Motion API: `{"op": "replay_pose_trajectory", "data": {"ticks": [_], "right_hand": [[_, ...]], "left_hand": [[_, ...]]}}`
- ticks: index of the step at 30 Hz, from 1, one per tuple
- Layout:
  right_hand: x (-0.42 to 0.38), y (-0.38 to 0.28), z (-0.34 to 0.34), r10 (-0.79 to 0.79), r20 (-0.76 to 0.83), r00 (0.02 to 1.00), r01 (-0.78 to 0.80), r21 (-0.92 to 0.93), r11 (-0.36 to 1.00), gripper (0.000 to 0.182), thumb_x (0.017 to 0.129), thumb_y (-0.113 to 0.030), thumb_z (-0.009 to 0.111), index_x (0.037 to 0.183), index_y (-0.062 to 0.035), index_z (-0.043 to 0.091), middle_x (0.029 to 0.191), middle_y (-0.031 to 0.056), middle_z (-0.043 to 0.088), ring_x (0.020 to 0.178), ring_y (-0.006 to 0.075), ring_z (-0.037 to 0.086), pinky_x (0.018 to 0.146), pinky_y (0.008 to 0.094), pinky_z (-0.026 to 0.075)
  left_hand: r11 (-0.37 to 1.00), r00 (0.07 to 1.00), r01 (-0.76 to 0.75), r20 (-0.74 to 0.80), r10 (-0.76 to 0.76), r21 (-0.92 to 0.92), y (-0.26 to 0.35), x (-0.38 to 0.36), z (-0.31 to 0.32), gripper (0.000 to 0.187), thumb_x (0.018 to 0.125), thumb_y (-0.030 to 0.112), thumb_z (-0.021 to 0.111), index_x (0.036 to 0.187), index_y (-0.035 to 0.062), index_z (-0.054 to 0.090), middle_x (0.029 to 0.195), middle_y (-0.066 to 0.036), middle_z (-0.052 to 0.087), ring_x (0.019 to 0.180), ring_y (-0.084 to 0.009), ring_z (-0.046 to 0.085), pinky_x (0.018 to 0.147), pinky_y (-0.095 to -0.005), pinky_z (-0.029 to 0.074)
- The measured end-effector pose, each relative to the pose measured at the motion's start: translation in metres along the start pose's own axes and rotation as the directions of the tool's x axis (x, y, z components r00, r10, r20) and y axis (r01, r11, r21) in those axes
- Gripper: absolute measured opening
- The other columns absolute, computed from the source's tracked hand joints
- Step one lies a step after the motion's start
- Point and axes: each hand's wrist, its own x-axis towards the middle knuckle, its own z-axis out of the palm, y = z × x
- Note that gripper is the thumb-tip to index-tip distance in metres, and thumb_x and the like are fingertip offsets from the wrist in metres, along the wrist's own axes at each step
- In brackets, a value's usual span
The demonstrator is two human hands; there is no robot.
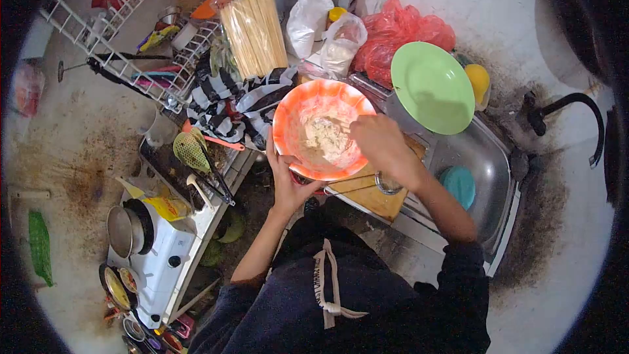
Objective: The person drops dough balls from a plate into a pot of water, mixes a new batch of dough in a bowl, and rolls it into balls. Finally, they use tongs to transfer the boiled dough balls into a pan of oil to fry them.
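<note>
An orange bowl [283,118] with a wavy rim and white inside is tilted toward me in the head view. Pale, lumpy, floury mixture [327,136] lies in its bottom and smears its sides. My left hand [287,187] grips the bowl's lower left edge, thumb and fingers closed on it. Over the right side of the bowl is my right hand [385,147], fingers closed and pointing into the mixture. Whatever those fingers hold is hidden or too thin to name. Below the bowl's right side lies a wooden cutting board [373,200].
A green plate [432,85] rests beside a metal sink [491,190] holding a teal dish [457,187]. Behind the bowl are packed wooden sticks [254,33], a red plastic bag [406,29] and a white bag [344,42]. Leftward stand a dish rack [124,16] and a stove [164,262].
</note>
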Motion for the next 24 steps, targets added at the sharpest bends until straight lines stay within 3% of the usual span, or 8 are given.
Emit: {"op": "replay_pose_trajectory", "data": {"ticks": [1,4,10,11,13,17,20,24], "right_hand": [[0.000,0.002,-0.009,0.049,0.101,0.994,-0.054,0.050,0.997,0.020,0.077,-0.010,0.047,0.091,-0.0037,0.059,0.078,0.0131,0.059,0.079,0.0300,0.059,0.068,0.0405,0.047],[-0.003,0.010,-0.029,0.044,0.086,0.995,-0.043,-0.010,0.999,0.026,0.078,-0.010,0.045,0.101,-0.0044,0.056,0.077,0.0139,0.061,0.069,0.0305,0.062,0.060,0.0424,0.049],[0.005,-0.013,-0.019,0.011,0.150,0.989,-0.003,-0.055,0.998,0.037,0.079,-0.013,0.047,0.116,-0.0102,0.051,0.071,0.0126,0.061,0.064,0.0275,0.061,0.055,0.0393,0.049],[-0.003,-0.021,-0.017,0.005,0.155,0.988,0.004,-0.057,0.998,0.037,0.079,-0.013,0.047,0.116,-0.0102,0.051,0.071,0.0126,0.061,0.064,0.0275,0.061,0.055,0.0393,0.049],[-0.019,-0.037,-0.013,-0.125,-0.064,0.990,0.117,-0.111,0.987,0.039,0.075,-0.012,0.051,0.115,-0.0136,0.053,0.070,0.0091,0.061,0.060,0.0228,0.062,0.049,0.0356,0.048],[-0.043,-0.009,-0.033,-0.153,0.050,0.987,0.152,0.021,0.988,0.035,0.073,-0.014,0.054,0.108,-0.0131,0.057,0.068,0.0089,0.060,0.056,0.0224,0.061,0.047,0.0347,0.047],[-0.033,0.013,-0.034,-0.063,0.183,0.981,0.093,-0.160,0.983,0.030,0.071,-0.015,0.056,0.101,-0.0111,0.060,0.065,0.0090,0.059,0.054,0.0232,0.059,0.047,0.0355,0.047],[-0.012,0.025,-0.006,-0.099,-0.279,0.955,0.089,-0.046,0.995,0.029,0.071,-0.013,0.056,0.100,-0.0132,0.060,0.058,0.0076,0.057,0.051,0.0213,0.058,0.045,0.0350,0.045]], "left_hand": [[1.000,1.000,0.009,-0.009,-0.009,0.000,-0.001,-0.002,0.000,0.061,0.051,0.026,0.083,0.089,0.0070,0.040,0.139,-0.027,0.009,0.128,-0.0416,0.018,0.099,-0.0477,0.026],[0.980,0.989,0.148,0.008,-0.148,-0.130,-0.002,-0.007,0.002,0.059,0.052,0.026,0.083,0.087,0.0053,0.040,0.136,-0.029,0.019,0.126,-0.0412,0.024,0.098,-0.0453,0.029],[0.999,0.999,0.031,-0.013,-0.031,-0.035,0.002,-0.005,-0.004,0.055,0.053,0.023,0.082,0.084,0.0030,0.042,0.133,-0.030,0.025,0.121,-0.0410,0.034,0.093,-0.0409,0.035],[0.999,0.999,0.039,-0.013,-0.039,-0.013,0.004,-0.002,-0.005,0.053,0.053,0.023,0.082,0.084,0.0026,0.043,0.133,-0.030,0.026,0.120,-0.0404,0.035,0.092,-0.0406,0.036],[0.999,0.998,0.051,-0.022,-0.051,0.013,0.009,0.002,-0.006,0.052,0.054,0.022,0.081,0.083,0.0022,0.044,0.132,-0.030,0.026,0.119,-0.0397,0.036,0.091,-0.0402,0.037],[0.992,0.992,0.122,-0.032,-0.123,-0.008,0.015,0.005,-0.006,0.052,0.053,0.023,0.082,0.082,0.0011,0.045,0.131,-0.029,0.028,0.118,-0.0388,0.038,0.089,-0.0399,0.040],[0.998,0.997,0.064,-0.042,-0.063,0.027,0.015,0.007,-0.007,0.050,0.052,0.023,0.082,0.079,0.0014,0.046,0.131,-0.028,0.029,0.117,-0.0379,0.040,0.087,-0.0399,0.041],[0.998,0.997,0.066,-0.032,-0.066,0.001,0.013,0.008,-0.006,0.047,0.052,0.023,0.082,0.074,0.0025,0.047,0.131,-0.027,0.030,0.117,-0.0365,0.041,0.088,-0.0402,0.041]]}}
